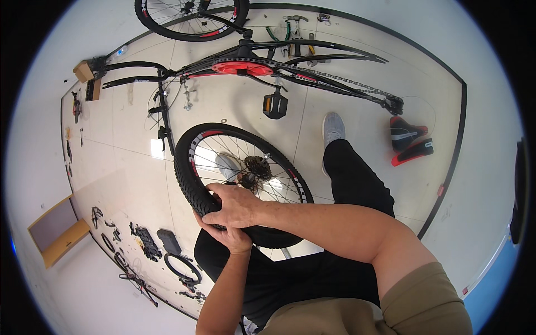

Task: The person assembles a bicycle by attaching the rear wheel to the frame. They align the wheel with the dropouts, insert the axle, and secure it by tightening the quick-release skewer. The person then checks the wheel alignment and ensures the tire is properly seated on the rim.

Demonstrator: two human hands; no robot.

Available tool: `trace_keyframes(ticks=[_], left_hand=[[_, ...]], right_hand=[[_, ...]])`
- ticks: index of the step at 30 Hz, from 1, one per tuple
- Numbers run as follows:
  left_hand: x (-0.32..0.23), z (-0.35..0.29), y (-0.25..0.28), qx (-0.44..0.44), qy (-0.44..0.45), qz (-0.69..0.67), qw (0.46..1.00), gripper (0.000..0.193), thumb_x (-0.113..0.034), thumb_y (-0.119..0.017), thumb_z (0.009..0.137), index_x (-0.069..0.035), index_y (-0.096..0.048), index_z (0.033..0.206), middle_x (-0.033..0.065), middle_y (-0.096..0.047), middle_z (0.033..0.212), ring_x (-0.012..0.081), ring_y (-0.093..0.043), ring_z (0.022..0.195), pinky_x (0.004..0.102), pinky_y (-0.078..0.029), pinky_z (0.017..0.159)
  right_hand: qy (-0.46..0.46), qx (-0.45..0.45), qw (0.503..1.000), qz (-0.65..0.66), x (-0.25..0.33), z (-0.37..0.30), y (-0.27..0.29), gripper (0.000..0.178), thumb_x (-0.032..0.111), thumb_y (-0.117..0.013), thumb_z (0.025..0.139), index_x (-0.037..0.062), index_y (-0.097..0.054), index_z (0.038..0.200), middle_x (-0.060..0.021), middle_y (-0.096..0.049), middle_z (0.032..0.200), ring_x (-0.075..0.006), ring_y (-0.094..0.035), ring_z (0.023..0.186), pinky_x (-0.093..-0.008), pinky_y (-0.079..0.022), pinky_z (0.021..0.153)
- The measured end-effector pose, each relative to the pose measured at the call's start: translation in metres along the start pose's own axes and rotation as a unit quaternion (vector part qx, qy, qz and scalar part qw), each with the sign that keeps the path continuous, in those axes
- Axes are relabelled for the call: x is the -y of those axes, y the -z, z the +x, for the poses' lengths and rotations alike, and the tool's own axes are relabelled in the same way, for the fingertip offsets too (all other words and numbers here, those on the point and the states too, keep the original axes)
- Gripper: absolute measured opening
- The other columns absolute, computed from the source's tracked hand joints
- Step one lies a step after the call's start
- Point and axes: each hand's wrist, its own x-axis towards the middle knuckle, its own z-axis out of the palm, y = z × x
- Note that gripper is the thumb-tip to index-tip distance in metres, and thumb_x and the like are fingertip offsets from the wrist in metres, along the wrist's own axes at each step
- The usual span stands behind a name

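A bicycle wheel (188,174) with a knobby black tyre leans between my legs, its spokes and sprocket cassette (257,167) facing up. My right hand (237,205) reaches across and wraps round the tyre on its near left side. Just below it, my left hand (233,240) cups the same stretch of tyre from underneath, and the two hands touch. Both hands are closed on the tyre; my right hand hides part of the rim, and some left fingertips are out of sight behind the rubber.
Beyond the wheel lies a black bicycle frame (195,70) with a red chainring (243,68) and a pedal (274,105). Another wheel (192,38) is at the top. A saddle (406,134) rests at right, a hammer (297,28) at the back. Small parts and an open box (58,231) are at left.
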Motion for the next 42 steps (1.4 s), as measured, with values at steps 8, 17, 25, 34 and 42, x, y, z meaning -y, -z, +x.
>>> trace_keyframes(ticks=[8, 17, 25, 34, 42], left_hand=[[-0.001, 0.001, -0.002, -0.016, -0.004, 0.021, 1.0, 0.088, -0.041, -0.063, 0.096, 0.003, -0.016, 0.157, 0.0152, -0.041, 0.143, 0.0232, -0.051, 0.122, 0.0348, -0.04, 0.108], [-0.004, 0.002, -0.003, -0.005, -0.024, 0.049, 0.999, 0.085, -0.042, -0.059, 0.098, 0.005, -0.017, 0.155, 0.0168, -0.036, 0.146, 0.025, -0.049, 0.123, 0.035, -0.038, 0.109], [-0.001, 0.001, -0.006, -0.012, 0.002, -0.015, 1.0, 0.083, -0.034, -0.062, 0.098, 0.003, -0.015, 0.156, 0.0145, -0.044, 0.136, 0.0234, -0.049, 0.122, 0.0358, -0.038, 0.108], [-0.004, 0.0, -0.006, -0.013, 0.004, -0.008, 1.0, 0.082, -0.035, -0.061, 0.098, 0.003, -0.018, 0.155, 0.0141, -0.044, 0.137, 0.0231, -0.05, 0.121, 0.0351, -0.039, 0.107], [0.003, -0.002, -0.002, -0.021, -0.001, 0.014, 1.0, 0.082, -0.039, -0.059, 0.097, 0.004, -0.02, 0.154, 0.0143, -0.043, 0.138, 0.0222, -0.048, 0.122, 0.0353, -0.037, 0.108]], right_hand=[[-0.002, -0.015, 1.0, 0.006, -0.001, 0.0, -0.001, 0.086, 0.044, -0.073, 0.073, -0.0068, -0.05, 0.139, -0.026, -0.069, 0.113, -0.0371, -0.069, 0.104, -0.0412, -0.053, 0.093], [0.003, -0.012, 1.0, 0.019, -0.004, 0.002, -0.001, 0.089, 0.046, -0.074, 0.073, -0.008, -0.049, 0.139, -0.0271, -0.069, 0.111, -0.0374, -0.069, 0.103, -0.0402, -0.053, 0.093], [0.029, -0.034, 0.999, 0.01, -0.012, 0.007, -0.004, 0.085, 0.048, -0.078, 0.073, -0.0065, -0.054, 0.134, -0.0208, -0.071, 0.102, -0.0328, -0.07, 0.094, -0.0386, -0.054, 0.086], [-0.003, -0.02, 1.0, 0.008, 0.0, 0.003, 0.001, 0.086, 0.049, -0.074, 0.07, -0.008, -0.054, 0.132, -0.0264, -0.07, 0.106, -0.0384, -0.07, 0.099, -0.0413, -0.054, 0.09], [0.01, -0.03, 0.999, 0.011, -0.007, 0.003, -0.006, 0.08, 0.046, -0.074, 0.072, -0.0084, -0.055, 0.127, -0.0271, -0.07, 0.106, -0.0393, -0.069, 0.1, -0.0429, -0.053, 0.09]])
